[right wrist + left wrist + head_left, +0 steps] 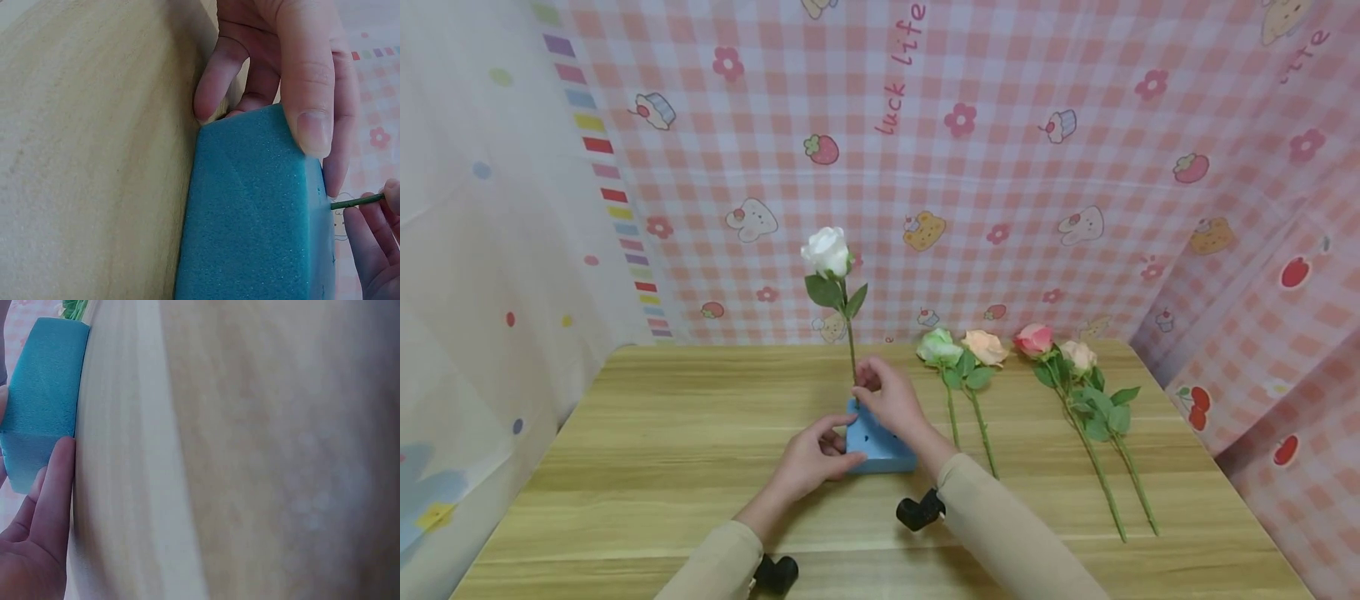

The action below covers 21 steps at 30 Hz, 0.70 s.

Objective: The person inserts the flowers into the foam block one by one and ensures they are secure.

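A white rose [827, 252] with green leaves stands almost upright over a blue foam block [883, 462]. My right hand [889, 398] pinches its stem [357, 201] low down, just above the block; the stem meets the block's face in the right wrist view. My left hand [812, 454] grips the block's left end, thumb on the near side and fingers farther back. The left wrist view has the left hand [47, 531] against the block [47, 387]. Small dark holes mark the block's top.
On the wooden table [700, 467], a green rose [939, 347] and a peach rose [985, 347] lie right of the block. Farther right lie a pink rose [1034, 340] and a cream rose [1079, 357], stems toward me. A checked cloth [865, 192] hangs behind.
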### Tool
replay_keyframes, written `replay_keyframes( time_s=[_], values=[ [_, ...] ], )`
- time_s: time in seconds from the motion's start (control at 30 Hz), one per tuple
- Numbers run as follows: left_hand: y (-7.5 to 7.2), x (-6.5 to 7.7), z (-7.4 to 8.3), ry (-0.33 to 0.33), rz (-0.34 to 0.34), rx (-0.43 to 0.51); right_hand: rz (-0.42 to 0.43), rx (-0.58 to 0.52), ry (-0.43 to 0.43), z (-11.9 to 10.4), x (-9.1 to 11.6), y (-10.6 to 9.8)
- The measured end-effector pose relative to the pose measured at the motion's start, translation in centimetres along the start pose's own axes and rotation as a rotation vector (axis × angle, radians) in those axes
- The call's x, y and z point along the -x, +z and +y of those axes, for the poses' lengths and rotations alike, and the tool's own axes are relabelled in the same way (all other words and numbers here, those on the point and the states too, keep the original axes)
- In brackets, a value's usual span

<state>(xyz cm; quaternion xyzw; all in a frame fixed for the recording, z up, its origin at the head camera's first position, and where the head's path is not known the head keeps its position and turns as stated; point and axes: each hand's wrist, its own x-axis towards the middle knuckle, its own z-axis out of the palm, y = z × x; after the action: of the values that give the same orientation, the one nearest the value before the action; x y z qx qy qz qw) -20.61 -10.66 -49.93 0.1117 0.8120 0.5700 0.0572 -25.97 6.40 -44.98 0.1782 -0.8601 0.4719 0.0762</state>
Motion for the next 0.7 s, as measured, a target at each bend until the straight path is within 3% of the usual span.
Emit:
replay_keyframes(
  time_s=[0.7],
  values=[
    [0.1, 0.1, 0.2, -0.002, -0.001, -0.007, -0.028, -0.068, 0.07, 1.3, 1.1, -1.1]
  ],
)
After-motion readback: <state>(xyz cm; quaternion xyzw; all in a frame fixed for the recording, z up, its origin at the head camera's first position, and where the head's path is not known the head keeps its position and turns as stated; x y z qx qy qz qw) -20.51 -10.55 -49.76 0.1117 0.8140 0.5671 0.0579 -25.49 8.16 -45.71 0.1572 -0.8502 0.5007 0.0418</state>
